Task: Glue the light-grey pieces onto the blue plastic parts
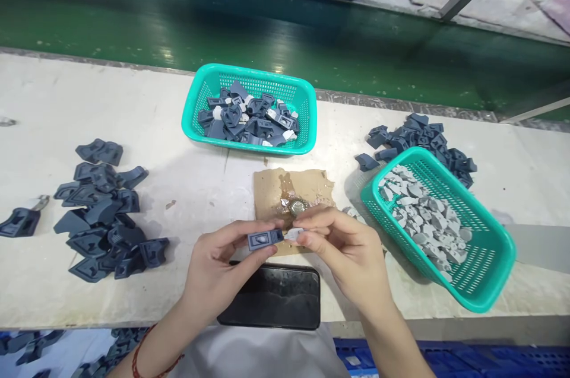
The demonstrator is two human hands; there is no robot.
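Grasped in the fingers of the left hand (214,259): one dark part (262,240). Pinched in the fingers of the right hand (351,253): one pale piece (294,234), at the right end of the dark part — contact not discernible. Position of both: above the near side of one cardboard sheet (266,191) on the tabletop (187,188). On the sheet: one round object (298,206). Nearer: one black phone (278,298). Green baskets, two — one far basket (190,111) with mixed dark and pale parts, one right basket (496,295) with one pale heap (427,218). Dark piles: two, left pile (100,212) and right pile (418,136), too overlapped for counting.
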